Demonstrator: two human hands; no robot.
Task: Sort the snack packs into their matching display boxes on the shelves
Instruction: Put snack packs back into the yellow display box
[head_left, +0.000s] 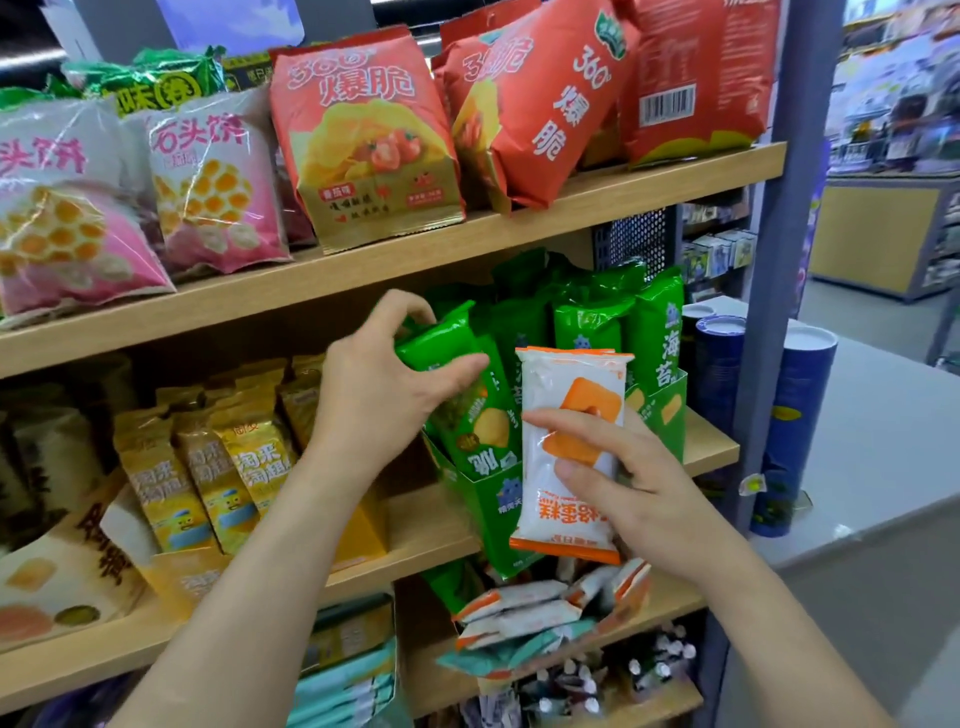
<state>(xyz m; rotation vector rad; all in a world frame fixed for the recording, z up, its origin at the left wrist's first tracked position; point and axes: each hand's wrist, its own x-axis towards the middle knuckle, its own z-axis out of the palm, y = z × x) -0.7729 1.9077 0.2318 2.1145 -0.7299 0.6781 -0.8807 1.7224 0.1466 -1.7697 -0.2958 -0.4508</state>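
Nearest, low right: pile of white-orange packs (524, 608) lies loose on the lower shelf (670, 597). I can't tell whether a box is under them.

Just above, the right hand (639, 493) pinches one white-orange pack (561, 514), thumb across its front and fingers behind. The pack is upright with its print upside down, held in front of the green box (488, 519).

Left hand (374, 389) curls round the top of a green pack (441, 340), thumb in front. That pack leans left among other green packs standing in the green box, on the right end of the middle shelf (431, 525).

Step in hand looks like two things: straighten the green pack, get the stray white-orange one out.
- Left: push the green pack down upright into its row and don't crush the top seal.
- Right: hold the white-orange pack clear of the green row, then lower it to the matching pile below, print turned the right way.
- Risk: the box tips forward if packs are shoved hard.

Farther up, red bags (363, 135) on the top shelf (623, 182) are not part of this step.
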